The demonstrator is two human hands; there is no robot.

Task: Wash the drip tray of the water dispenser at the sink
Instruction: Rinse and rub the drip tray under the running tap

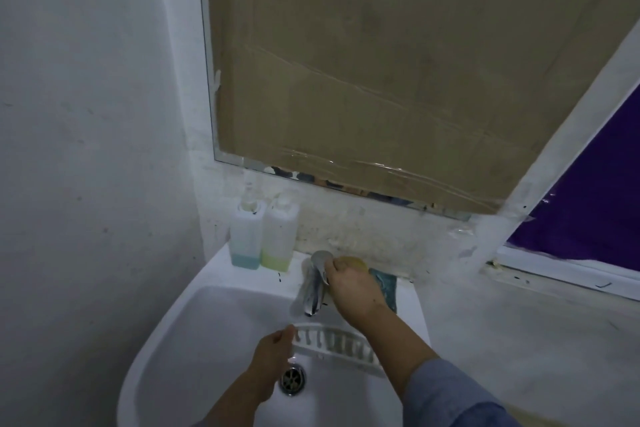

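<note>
Gripping one end of the white slotted drip tray (334, 345) over the sink (194, 315) near the drain (293, 380), the left hand (272, 352) pinches it; farther back, the right hand (351, 288) curls its fingers on the faucet handle (322, 258), near two soap bottles (263, 236).

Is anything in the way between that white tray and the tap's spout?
Nothing visible. The left hand holds the drip tray in the sink, right under the tap spout, with an open gap between them. The right hand rests on the tap's handle, beside the spout.
</note>
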